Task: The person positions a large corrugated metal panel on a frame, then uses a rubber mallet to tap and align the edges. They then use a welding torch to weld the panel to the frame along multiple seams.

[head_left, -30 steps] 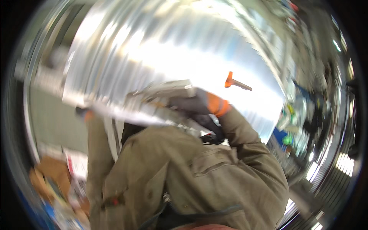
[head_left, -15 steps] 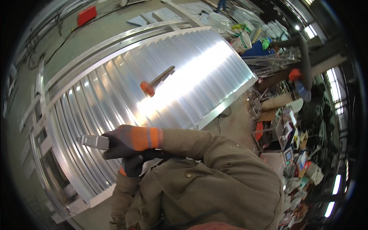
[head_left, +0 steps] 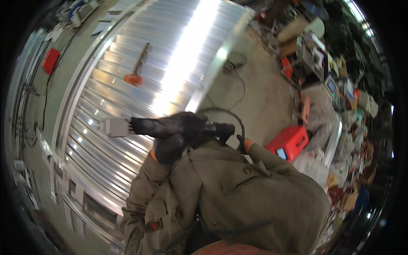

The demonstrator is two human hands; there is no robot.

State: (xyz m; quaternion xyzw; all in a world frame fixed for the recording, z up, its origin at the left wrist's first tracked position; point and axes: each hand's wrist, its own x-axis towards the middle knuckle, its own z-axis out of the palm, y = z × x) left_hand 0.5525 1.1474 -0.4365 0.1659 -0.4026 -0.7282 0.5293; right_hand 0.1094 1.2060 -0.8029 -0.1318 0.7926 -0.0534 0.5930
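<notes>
My left hand, in a dark glove, is closed under a long black hand tool with a boxy silver-grey head. The tool lies level across my chest, its head pointing left over a ribbed metal panel. My right hand, in a black glove with an orange cuff, is off the tool, to the right of its rear end. It is closed at a black cable that curves down to it; the fingers are partly hidden. An orange-headed hammer rests on the panel.
A metal frame edges the panel. On the right stands a red machine with a small screen, beside a cluttered heap of bags and boxes. Thin cables lie on the floor. Far left is a red case.
My right hand has left the tool near its head and moved right to the cable. My left hand still holds the tool. The view has turned, bringing the red machine into sight.
</notes>
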